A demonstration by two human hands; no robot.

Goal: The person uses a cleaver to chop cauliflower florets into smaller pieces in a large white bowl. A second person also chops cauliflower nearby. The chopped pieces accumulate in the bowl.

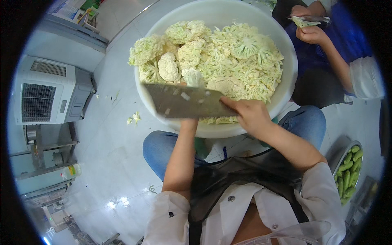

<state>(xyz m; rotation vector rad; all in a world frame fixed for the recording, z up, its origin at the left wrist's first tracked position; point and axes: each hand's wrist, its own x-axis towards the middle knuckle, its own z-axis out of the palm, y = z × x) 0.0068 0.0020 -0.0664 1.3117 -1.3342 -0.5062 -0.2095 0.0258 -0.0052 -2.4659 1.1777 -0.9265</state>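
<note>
My right hand [252, 114] grips a broad metal cleaver [186, 101], its blade stretching left over the near part of a large pale plastic tub [214, 133]. Small white bits stick to the blade. Most of my left hand [187, 120] is hidden beneath the blade; a cauliflower piece [193, 77] with its cut stalk up shows just beyond it, and whether the fingers hold it cannot be seen. Large cauliflower heads [147, 50] fill the tub's left side. Chopped cauliflower [260, 73] is heaped on the right.
At the upper right a co-worker's hands [312, 34] hold a knife [314, 19] and a cauliflower piece [303, 23]. A metal basin of green cucumbers or similar vegetables [347, 174] stands on the right. Cauliflower scraps [134, 117] lie on the floor. A white air cooler [49, 90] stands left.
</note>
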